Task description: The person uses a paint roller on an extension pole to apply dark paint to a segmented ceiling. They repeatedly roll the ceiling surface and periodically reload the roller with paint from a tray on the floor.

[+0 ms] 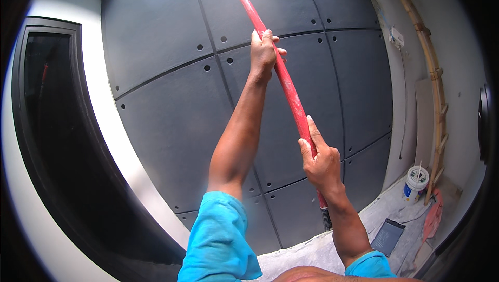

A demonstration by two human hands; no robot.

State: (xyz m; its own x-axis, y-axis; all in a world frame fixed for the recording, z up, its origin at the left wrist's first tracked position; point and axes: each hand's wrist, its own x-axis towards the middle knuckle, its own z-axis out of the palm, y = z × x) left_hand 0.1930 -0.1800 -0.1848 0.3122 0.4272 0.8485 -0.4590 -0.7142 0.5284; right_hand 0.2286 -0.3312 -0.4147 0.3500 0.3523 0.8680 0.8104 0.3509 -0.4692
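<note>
A long red pole (292, 97) slants from the top edge down to a black ribbed lower end behind my right forearm, in front of a wall of dark grey panels (156, 115) with grooves and round holes. Higher on the pole, my left hand (265, 50) grips it with fingers wrapped round, my arm stretched up. Lower down, my right hand (320, 159) holds the pole too, thumb and fingers along its sides. The pole's top end is out of view.
A dark framed glass door (57, 126) stands at the left. At the right a bamboo ladder (431, 63) leans by the wall, with a white bucket (416, 180), a dark flat tray (387, 236) and a pink cloth (432, 214) on a pale floor sheet (296, 256).
</note>
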